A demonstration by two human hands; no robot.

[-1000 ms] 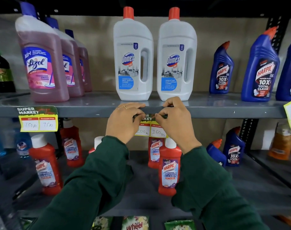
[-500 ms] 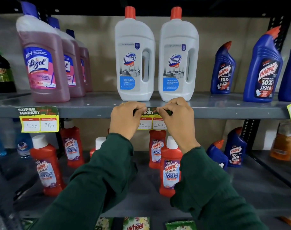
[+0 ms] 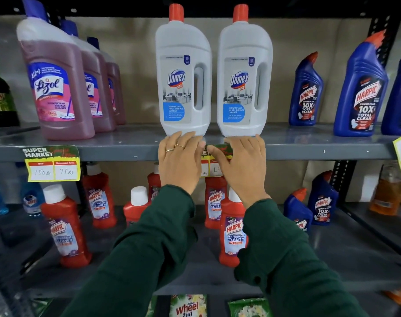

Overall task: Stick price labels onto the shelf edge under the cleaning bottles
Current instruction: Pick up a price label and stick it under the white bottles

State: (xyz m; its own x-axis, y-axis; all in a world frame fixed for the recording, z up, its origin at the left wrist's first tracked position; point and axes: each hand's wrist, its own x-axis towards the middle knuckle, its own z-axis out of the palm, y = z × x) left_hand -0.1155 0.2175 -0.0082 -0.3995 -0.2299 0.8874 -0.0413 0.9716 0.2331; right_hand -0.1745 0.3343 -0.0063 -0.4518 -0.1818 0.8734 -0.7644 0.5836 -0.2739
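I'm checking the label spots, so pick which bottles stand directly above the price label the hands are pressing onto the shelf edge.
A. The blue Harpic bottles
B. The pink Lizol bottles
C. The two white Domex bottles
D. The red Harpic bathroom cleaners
C: the left hand and right hand lie flat over the price label on the shelf edge, directly beneath the two white Domex bottles.

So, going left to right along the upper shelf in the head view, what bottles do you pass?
dark green bottle → three pink Lizol bottles → two white Domex bottles → blue Harpic bottles, with more running to the right edge.
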